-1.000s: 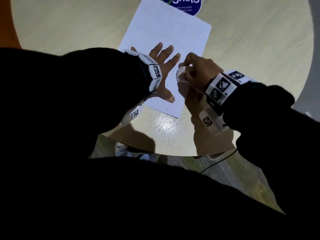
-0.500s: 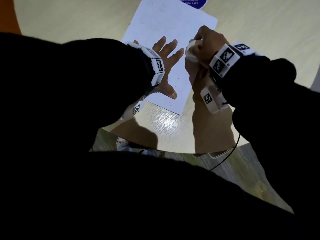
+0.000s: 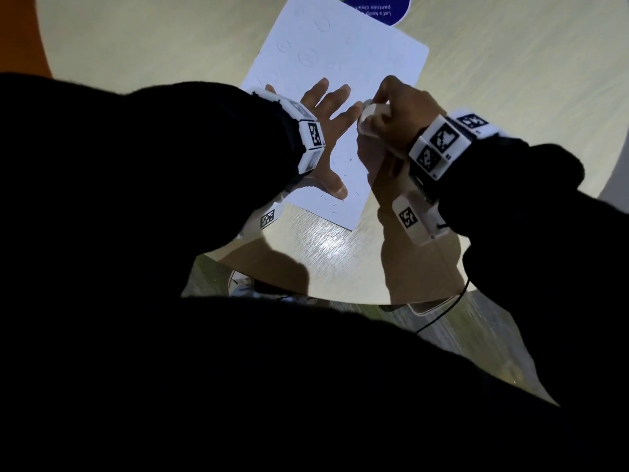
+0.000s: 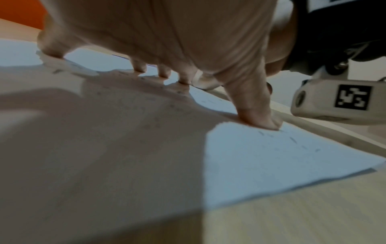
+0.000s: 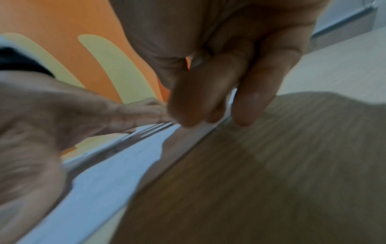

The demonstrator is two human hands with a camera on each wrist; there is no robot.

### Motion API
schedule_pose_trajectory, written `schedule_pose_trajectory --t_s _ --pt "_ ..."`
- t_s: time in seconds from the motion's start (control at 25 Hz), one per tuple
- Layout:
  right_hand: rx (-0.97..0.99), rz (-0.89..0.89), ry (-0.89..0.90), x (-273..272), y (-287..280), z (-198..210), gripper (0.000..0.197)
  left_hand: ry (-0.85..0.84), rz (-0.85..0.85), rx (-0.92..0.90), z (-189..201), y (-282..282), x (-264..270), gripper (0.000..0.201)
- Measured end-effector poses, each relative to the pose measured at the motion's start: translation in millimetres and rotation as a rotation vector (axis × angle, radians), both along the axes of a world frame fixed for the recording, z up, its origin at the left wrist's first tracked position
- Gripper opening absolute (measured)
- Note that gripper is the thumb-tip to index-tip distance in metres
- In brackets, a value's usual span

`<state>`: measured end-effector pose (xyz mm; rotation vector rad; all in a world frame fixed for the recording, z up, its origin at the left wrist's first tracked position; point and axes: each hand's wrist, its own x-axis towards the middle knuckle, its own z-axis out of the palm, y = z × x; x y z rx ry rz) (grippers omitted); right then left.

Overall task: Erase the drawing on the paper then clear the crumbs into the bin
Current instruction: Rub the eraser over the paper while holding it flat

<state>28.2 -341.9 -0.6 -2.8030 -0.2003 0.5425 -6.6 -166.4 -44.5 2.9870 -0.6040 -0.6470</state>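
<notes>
A white sheet of paper (image 3: 343, 52) lies on a round pale wooden table (image 3: 510, 80), with faint pencil circles near its far end. My left hand (image 3: 326, 131) lies flat on the paper (image 4: 271, 156), fingers spread, fingertips (image 4: 261, 118) pressing down. My right hand (image 3: 391, 107) grips a white eraser (image 3: 369, 119) at the paper's right side, close to my left fingertips. Small dark eraser crumbs (image 3: 335, 207) lie scattered on the paper's near corner, by my left thumb. In the right wrist view my right fingers (image 5: 208, 99) curl down over the paper's edge (image 5: 117, 165); the eraser is hidden there.
A dark blue round sticker (image 3: 377, 5) with white lettering sits at the paper's far end. The table's near edge (image 3: 340, 298) curves in front of me, with floor and a shoe (image 3: 241, 284) below. An orange surface (image 3: 20, 35) shows at the far left. No bin shows.
My right hand with the eraser went from the paper's middle right up toward the far end, then came back down beside my left fingertips. My left hand kept pressing the paper.
</notes>
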Motion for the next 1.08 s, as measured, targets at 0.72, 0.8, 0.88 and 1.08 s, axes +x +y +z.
schedule_pose_trajectory --t_s 0.72,0.8,0.88,1.08 --pt "-0.017 0.004 -0.011 -2.8 -2.8 0.2 0.025 0.017 -0.015 -0.008 5.6 0.5 -3.8 0.131" --pt "-0.026 -0.048 -0.086 7.3 -0.4 4.0 0.026 -0.013 -0.031 -0.036 4.4 -0.8 -5.5 0.131" --pt "-0.006 -0.038 -0.070 -0.6 -0.7 3.9 0.026 0.011 -0.007 -0.005 7.6 -1.9 -4.3 0.131" --pt "0.001 -0.019 -0.008 -3.2 -5.9 2.4 0.029 0.030 -0.021 -0.007 11.9 -2.5 -3.4 0.132"
